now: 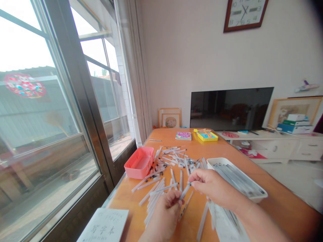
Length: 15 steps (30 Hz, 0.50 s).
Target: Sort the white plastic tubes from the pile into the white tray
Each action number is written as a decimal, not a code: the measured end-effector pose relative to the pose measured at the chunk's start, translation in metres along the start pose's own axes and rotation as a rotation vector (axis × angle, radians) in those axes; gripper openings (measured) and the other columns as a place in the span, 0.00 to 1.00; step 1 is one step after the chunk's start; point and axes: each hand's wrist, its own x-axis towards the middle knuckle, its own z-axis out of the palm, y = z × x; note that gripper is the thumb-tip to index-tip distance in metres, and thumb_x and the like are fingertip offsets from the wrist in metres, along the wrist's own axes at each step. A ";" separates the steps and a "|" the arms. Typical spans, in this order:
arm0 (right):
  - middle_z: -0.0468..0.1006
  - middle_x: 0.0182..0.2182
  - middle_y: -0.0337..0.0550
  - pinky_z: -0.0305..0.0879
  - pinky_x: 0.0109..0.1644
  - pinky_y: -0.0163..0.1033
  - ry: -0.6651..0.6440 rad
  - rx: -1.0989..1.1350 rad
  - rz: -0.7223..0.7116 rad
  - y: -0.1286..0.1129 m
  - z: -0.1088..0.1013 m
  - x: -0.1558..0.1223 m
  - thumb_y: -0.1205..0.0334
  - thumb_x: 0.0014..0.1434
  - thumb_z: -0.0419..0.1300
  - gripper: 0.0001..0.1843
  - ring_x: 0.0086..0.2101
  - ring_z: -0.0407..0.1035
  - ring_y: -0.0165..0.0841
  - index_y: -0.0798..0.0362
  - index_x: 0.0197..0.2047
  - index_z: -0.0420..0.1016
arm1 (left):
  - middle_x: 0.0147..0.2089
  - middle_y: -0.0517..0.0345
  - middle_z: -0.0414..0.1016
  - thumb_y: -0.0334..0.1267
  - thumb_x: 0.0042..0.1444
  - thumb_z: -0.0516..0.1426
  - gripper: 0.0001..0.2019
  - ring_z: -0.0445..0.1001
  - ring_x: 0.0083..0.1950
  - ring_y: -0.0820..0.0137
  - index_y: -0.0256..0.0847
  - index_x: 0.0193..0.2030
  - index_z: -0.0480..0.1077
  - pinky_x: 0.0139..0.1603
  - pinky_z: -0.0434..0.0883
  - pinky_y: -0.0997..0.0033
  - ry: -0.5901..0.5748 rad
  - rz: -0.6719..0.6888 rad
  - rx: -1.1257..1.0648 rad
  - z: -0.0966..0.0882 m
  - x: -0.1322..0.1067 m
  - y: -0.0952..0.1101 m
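Note:
Over the middle of the table, my left hand (168, 209) is closed around the lower part of a pen (185, 191) with a pale translucent barrel. My right hand (205, 180) pinches the pen's dark upper end between thumb and fingers. Whether that end is a tip or a separate small part cannot be made out. A thin dark-tipped refill (185, 205) lies just right of my left hand. Pale barrels (156, 198) are lined up beside my left wrist. Beyond both hands spreads a loose heap of pen parts (174, 156).
A pink basket (140, 163) stands at the left and a white tray (252, 186) with many dark refills at the right. More refills lie on paper (224, 222) under my right forearm. A notebook (106, 225) lies front left; a yellow box (207, 135) and booklet (183, 135) lie at the far end.

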 end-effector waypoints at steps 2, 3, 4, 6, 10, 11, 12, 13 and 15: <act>0.72 0.26 0.35 0.58 0.30 0.32 -0.001 0.000 -0.003 0.001 0.000 0.000 0.63 0.59 0.58 0.08 0.27 0.63 0.28 0.52 0.37 0.79 | 0.35 0.57 0.77 0.35 0.54 0.56 0.09 0.70 0.39 0.67 0.41 0.38 0.78 0.43 0.65 0.69 0.000 -0.015 0.015 0.001 -0.001 0.003; 0.72 0.26 0.35 0.58 0.30 0.32 -0.002 -0.003 -0.001 0.001 0.000 0.000 0.63 0.59 0.58 0.08 0.27 0.63 0.28 0.52 0.37 0.79 | 0.35 0.57 0.77 0.35 0.54 0.57 0.09 0.70 0.39 0.67 0.42 0.38 0.78 0.42 0.64 0.70 0.005 -0.024 0.021 0.001 -0.001 0.004; 0.72 0.25 0.35 0.58 0.30 0.32 -0.003 -0.007 0.002 0.002 0.000 0.001 0.63 0.59 0.57 0.08 0.26 0.63 0.28 0.52 0.37 0.79 | 0.35 0.57 0.77 0.35 0.53 0.57 0.09 0.70 0.39 0.67 0.42 0.38 0.79 0.41 0.64 0.70 0.012 -0.032 0.022 0.001 -0.002 0.004; 0.72 0.25 0.34 0.58 0.30 0.32 -0.003 -0.014 0.008 0.003 0.000 0.001 0.63 0.60 0.57 0.08 0.26 0.63 0.28 0.52 0.36 0.79 | 0.35 0.58 0.77 0.36 0.53 0.58 0.11 0.69 0.38 0.67 0.42 0.40 0.80 0.40 0.64 0.71 0.018 -0.044 0.014 0.001 -0.002 0.004; 0.71 0.24 0.34 0.57 0.28 0.32 -0.024 0.000 0.019 0.005 0.001 0.001 0.62 0.59 0.57 0.08 0.26 0.64 0.28 0.51 0.36 0.78 | 0.35 0.58 0.77 0.36 0.53 0.58 0.12 0.69 0.38 0.67 0.43 0.43 0.80 0.39 0.63 0.71 0.008 -0.044 -0.006 0.000 -0.002 0.000; 0.71 0.24 0.34 0.57 0.28 0.32 -0.034 0.010 0.027 0.005 0.001 0.001 0.62 0.59 0.57 0.08 0.25 0.64 0.28 0.51 0.37 0.78 | 0.35 0.58 0.77 0.36 0.53 0.58 0.13 0.69 0.38 0.68 0.43 0.43 0.81 0.39 0.62 0.71 0.006 -0.042 -0.011 0.000 -0.002 -0.002; 0.71 0.24 0.34 0.58 0.28 0.32 -0.045 0.022 0.036 0.006 0.001 0.001 0.62 0.59 0.58 0.08 0.25 0.65 0.28 0.51 0.37 0.78 | 0.36 0.57 0.77 0.35 0.53 0.58 0.13 0.69 0.37 0.68 0.43 0.43 0.80 0.38 0.62 0.72 0.002 -0.042 -0.012 -0.001 -0.002 -0.003; 0.72 0.24 0.34 0.58 0.28 0.32 -0.056 0.034 0.047 0.007 0.000 0.001 0.62 0.59 0.58 0.08 0.26 0.65 0.28 0.51 0.37 0.78 | 0.36 0.58 0.77 0.35 0.54 0.57 0.13 0.68 0.37 0.68 0.43 0.43 0.80 0.37 0.61 0.72 -0.003 -0.047 -0.008 -0.001 -0.001 -0.004; 0.73 0.24 0.35 0.60 0.29 0.32 -0.079 0.047 0.069 0.009 -0.001 0.001 0.61 0.60 0.58 0.08 0.26 0.67 0.29 0.52 0.38 0.77 | 0.34 0.58 0.76 0.36 0.55 0.58 0.13 0.67 0.34 0.69 0.43 0.44 0.80 0.35 0.60 0.72 0.014 -0.061 0.025 -0.001 -0.001 -0.006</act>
